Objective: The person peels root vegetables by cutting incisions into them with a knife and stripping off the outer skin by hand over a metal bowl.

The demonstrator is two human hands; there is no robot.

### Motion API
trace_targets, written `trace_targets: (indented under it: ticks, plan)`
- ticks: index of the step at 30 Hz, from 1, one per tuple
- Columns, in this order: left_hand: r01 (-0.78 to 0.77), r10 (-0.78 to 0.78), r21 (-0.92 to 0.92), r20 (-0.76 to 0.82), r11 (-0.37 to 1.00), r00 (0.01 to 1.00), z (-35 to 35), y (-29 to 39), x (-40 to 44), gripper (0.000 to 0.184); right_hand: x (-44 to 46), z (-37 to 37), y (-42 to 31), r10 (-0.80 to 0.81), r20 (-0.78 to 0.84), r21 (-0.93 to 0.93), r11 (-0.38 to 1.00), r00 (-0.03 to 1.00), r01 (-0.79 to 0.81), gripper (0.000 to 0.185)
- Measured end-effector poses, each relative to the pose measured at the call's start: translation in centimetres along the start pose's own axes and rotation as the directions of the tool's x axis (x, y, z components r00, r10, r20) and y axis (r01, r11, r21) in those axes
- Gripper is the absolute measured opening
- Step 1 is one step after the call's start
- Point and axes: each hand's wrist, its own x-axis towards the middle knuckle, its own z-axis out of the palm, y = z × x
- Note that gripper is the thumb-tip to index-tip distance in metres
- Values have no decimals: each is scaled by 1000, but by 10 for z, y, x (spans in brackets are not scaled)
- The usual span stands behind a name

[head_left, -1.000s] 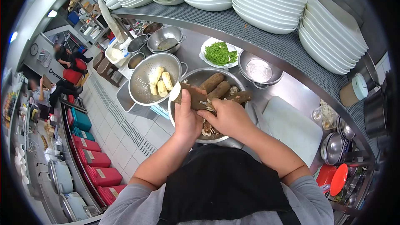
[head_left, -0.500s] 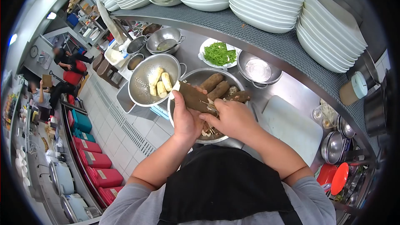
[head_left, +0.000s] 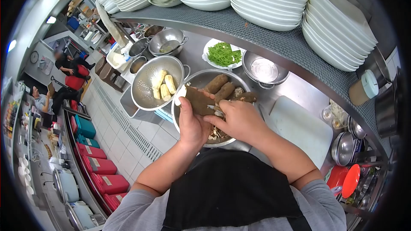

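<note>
My left hand (head_left: 191,124) is wrapped around a thick brown-skinned root (head_left: 198,102), with the thumb along its side. The root is tilted, and its upper left end shows a pale cut face. My right hand (head_left: 239,117) is closed at the root's lower right end, around a small tool (head_left: 213,108) that is mostly hidden by the fingers. Both hands are above a large metal bowl (head_left: 174,117). Several more brown roots (head_left: 225,90) lie in the bowl, with peel scraps (head_left: 218,135) below my hands.
A colander (head_left: 143,75) with peeled pale pieces (head_left: 165,90) stands to the left. Behind are a plate of cut green vegetables (head_left: 222,54) and a metal strainer (head_left: 263,68). A white cutting board (head_left: 299,132) lies to the right. A shelf (head_left: 205,22) bearing stacked white dishes overhangs the counter. Two people sit far left.
The root has turned slightly in my left hand, and its pale end has shifted a little. My right hand stays close to its lower end. The view has shifted slightly.
</note>
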Motion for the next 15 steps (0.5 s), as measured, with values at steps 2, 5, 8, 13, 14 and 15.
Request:
trace_targets:
  ticks: [2, 5, 8, 13, 14, 15]
  plan:
    - [-2, 2, 11, -8, 1000, 1000, 1, 1, 0, 55, 1, -3, -1, -8, 1, -5, 1000, 1000, 8, 54]
    - [16, -16, 32, 10, 999, 1000, 1, 1, -1, 55, 2, -5, -3, 1, 39, -68, 998, 999, 2, 54]
    - [85, -83, 57, -32, 995, 996, -1, -2, -3, 58, 2, 0, -3, -39, -14, -69, 997, 999, 38, 54]
    - [112, -109, -94, 32, 989, 994, 4, 7, -2, 56, 8, 0, 13, -28, 98, 52, 998, 995, 23, 53]
    - [111, -109, -94, 30, 989, 994, 1, 11, 1, 56, 11, 2, 20, -28, 99, 53, 998, 995, 23, 53]
    - [77, -76, -5, 91, 997, 993, -2, 16, 5, 51, 15, 5, 26, -72, 126, 94, 994, 989, 60, 54]
